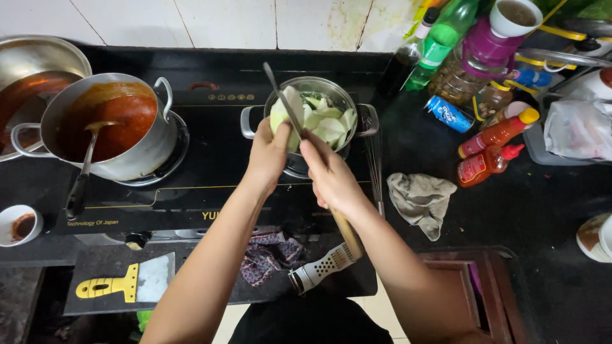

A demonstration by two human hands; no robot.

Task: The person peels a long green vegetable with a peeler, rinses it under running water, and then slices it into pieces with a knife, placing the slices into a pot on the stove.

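While my left hand (268, 153) is closed around a pale green vegetable piece (284, 114), my right hand (328, 175) is clamped on the wooden handle of a knife (290, 105), whose blade lies against that piece. I hold both just over a small steel pot (357, 105) with two side handles; it has more pale green pieces (328, 124) in it. I see that it stands on a black cooktop (210, 178) set into a dark counter (542, 210), with white tiles (223, 22) behind. On the left burner is a bigger pot (146, 156) of red sauce (131, 118) with a ladle (86, 165) in it. A grey rag (421, 200) lies right of the cooktop, near sauce bottles (494, 143). Near me lie a dark cloth (271, 255), a grater (319, 267) and a yellow-handled scraper (127, 283).
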